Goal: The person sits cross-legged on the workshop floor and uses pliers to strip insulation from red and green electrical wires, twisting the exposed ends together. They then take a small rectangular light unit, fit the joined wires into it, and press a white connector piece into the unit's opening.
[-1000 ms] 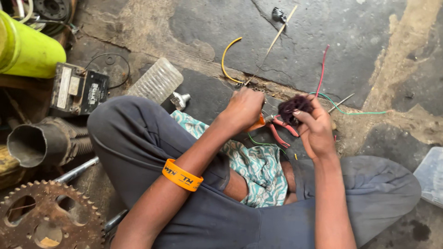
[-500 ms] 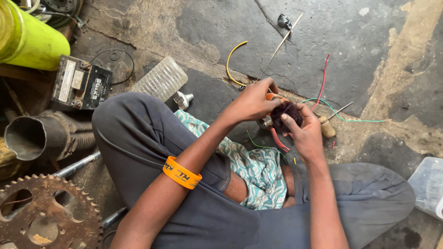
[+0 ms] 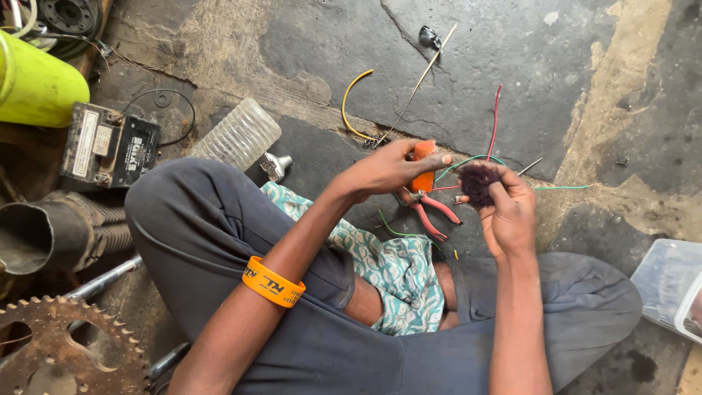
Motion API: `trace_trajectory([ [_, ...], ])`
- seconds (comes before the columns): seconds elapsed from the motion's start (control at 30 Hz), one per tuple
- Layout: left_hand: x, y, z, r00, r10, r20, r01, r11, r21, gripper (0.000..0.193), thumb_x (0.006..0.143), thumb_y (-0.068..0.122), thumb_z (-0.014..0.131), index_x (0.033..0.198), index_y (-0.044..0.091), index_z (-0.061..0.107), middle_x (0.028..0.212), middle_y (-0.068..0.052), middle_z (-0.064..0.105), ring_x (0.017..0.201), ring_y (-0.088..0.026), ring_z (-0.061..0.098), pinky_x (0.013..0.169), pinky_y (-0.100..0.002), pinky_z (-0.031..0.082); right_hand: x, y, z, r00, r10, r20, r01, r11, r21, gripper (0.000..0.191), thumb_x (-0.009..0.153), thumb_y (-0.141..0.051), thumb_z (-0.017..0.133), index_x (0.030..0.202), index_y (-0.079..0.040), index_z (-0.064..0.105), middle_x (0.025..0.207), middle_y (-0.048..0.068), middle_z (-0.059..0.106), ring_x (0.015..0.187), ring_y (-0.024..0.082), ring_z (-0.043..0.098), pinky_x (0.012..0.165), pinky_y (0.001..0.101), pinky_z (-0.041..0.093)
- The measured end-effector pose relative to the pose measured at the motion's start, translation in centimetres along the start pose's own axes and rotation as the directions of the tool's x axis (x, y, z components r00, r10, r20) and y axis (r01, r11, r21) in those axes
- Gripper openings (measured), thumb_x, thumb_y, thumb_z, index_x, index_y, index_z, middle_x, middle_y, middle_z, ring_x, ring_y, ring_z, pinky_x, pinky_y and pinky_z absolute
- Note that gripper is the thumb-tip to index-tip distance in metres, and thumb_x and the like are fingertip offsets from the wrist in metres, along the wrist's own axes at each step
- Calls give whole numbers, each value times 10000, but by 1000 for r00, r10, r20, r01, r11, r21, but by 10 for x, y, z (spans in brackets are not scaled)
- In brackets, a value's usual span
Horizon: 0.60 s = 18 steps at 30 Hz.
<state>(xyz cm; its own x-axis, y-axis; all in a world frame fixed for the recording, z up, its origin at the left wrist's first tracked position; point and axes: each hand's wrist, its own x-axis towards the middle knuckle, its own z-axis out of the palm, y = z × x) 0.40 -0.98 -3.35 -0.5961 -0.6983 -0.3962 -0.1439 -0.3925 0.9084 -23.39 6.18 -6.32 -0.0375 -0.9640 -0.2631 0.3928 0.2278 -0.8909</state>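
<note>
I sit cross-legged on a stained concrete floor. My left hand (image 3: 387,170) grips an orange tool handle (image 3: 423,167), held upright. My right hand (image 3: 504,208) holds a dark purplish bundle (image 3: 479,183) with thin green and red wires (image 3: 494,121) trailing from it. The two hands are close but apart. Red-handled pliers (image 3: 435,212) lie on the floor just below my hands. An orange wristband (image 3: 273,281) sits on my left forearm.
A curved yellow wire (image 3: 349,106), a thin stick (image 3: 420,80) and a clear ribbed plastic bottle (image 3: 238,135) lie ahead. At left are a small battery (image 3: 110,146), a yellow-green cylinder (image 3: 36,84), a metal pipe (image 3: 51,234) and a rusty sprocket (image 3: 66,355). A clear plastic box (image 3: 669,285) sits at right.
My hands have drawn slightly apart. The left hand now holds the orange handle upright, and the pliers lie on the floor below instead of between my hands.
</note>
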Motion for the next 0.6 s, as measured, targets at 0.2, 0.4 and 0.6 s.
trace_trajectory([
  [0.2,3,-5,8,1000,-11,-5,10,998,-57,608,874,594,662,1060,15,661,775,-23,634,628,-103,652,492,-266,575,-3,6,2,987,-144,69,138,987,81,212,992,146,490,1027,29,663,1250,145,642,1032,243,659,782,363,554],
  [0.4,7,-10,9,996,-45,-79,43,999,-29,684,865,614,645,1135,-13,606,783,-40,658,632,-109,683,493,-282,600,-10,-7,12,992,26,127,-79,894,440,92,946,-44,498,865,-58,540,951,89,556,915,203,583,729,308,472],
  [0.6,6,-5,10,997,-23,-76,20,999,-36,648,888,599,624,1151,7,614,757,-39,650,599,-109,669,486,-280,585,-13,-18,28,971,27,237,-105,940,324,234,995,139,556,915,-71,492,1170,94,624,854,120,515,715,268,434],
])
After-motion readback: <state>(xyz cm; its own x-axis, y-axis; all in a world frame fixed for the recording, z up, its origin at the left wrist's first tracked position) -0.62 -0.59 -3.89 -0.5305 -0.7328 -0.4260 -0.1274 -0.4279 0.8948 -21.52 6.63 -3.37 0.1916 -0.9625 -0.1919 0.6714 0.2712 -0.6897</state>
